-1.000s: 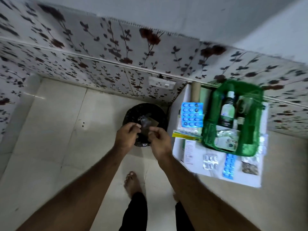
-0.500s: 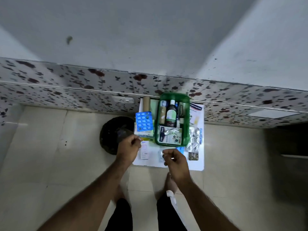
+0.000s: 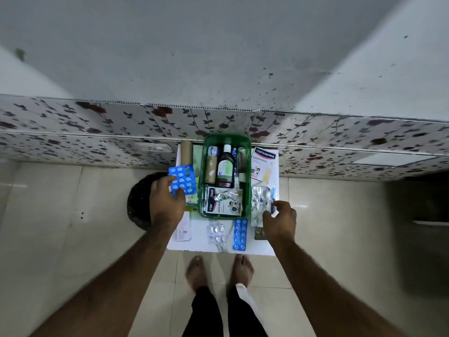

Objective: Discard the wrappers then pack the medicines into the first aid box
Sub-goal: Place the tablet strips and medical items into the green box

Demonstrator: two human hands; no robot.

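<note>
Pale floor tiles (image 3: 60,227) meet a flower-patterned wall panel (image 3: 97,122), and a small white table (image 3: 201,244) stands against the panel. Left of the table sits a black-lined bin (image 3: 138,203). The left hand (image 3: 166,203) reaches over the table's left edge, thumb and fingers pinched on the lower corner of a blue blister sheet (image 3: 182,180). At centre, the green first aid box (image 3: 247,181) holds a dark bottle (image 3: 226,169) and a Hansaplast packet (image 3: 213,200). On the table in front of the box lie a silver pill strip (image 3: 215,233) and a narrow blue blister strip (image 3: 240,234). A Hansaplast plaster pack (image 3: 263,164) lies right of the box. The right hand (image 3: 280,220) has its fingers spread apart, touching a crumpled foil wrapper (image 3: 260,203); whether it grips the foil cannot be determined.
</note>
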